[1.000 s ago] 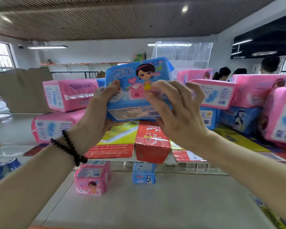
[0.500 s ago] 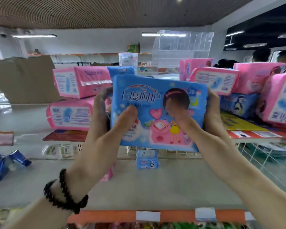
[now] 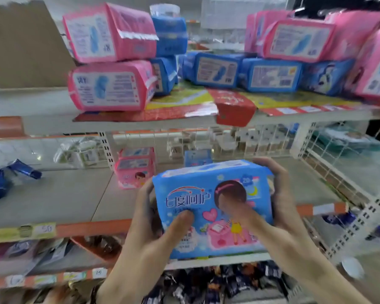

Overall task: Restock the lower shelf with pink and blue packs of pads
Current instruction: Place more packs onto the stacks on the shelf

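Gripping blue pack [image 3: 208, 194] printed 七度呵护, both hands [image 3: 149, 233] [image 3: 279, 207].

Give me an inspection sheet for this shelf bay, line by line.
Surface: lower shelf mostly bare, grey board, orange front strip.
Job's things: blue pack held in front of the lower shelf; pink packs stacked at its back with a small blue pack beside them; pink and blue stock piled on the top shelf.
Clutter: dark blue wrappers at far left.
Grippers: left hand and right hand both grip the blue pack, thumbs on its face.
Cables: nothing seen.
Surroundings: wire mesh divider at right; dark packets on the shelf below.
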`<act>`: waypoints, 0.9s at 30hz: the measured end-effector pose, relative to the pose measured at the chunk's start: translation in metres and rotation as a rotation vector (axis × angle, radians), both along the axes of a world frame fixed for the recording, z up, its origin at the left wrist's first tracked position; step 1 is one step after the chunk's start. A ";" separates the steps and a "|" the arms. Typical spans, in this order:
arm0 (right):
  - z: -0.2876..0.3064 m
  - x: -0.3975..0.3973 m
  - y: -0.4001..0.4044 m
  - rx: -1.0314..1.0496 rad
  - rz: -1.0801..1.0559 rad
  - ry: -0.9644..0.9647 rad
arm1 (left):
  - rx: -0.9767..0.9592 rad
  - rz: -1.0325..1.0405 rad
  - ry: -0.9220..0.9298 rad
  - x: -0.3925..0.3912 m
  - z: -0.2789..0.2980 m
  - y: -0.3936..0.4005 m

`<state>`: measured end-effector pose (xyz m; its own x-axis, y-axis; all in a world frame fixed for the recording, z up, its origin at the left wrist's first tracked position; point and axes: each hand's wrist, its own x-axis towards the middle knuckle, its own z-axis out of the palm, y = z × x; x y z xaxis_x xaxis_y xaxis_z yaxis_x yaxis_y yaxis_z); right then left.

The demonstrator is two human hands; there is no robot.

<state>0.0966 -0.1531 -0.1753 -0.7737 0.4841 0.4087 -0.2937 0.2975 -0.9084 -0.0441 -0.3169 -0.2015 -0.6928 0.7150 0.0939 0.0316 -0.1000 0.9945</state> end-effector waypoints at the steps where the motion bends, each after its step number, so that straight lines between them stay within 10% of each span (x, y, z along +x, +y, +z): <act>1: -0.011 0.001 -0.003 0.007 -0.008 -0.070 | 0.010 -0.018 0.033 -0.006 -0.011 -0.001; 9: -0.076 0.007 -0.009 -0.123 -0.084 -0.506 | -0.067 0.065 -0.131 -0.011 -0.064 -0.016; 27: -0.108 0.013 0.083 -0.224 -0.044 -0.492 | -0.080 0.016 -0.171 0.004 -0.087 0.068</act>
<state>0.1098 -0.0697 -0.2838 -0.8250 0.5536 -0.1136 0.1905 0.0832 -0.9782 -0.0398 -0.2490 -0.2884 -0.7051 0.7043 -0.0824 -0.1374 -0.0217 0.9903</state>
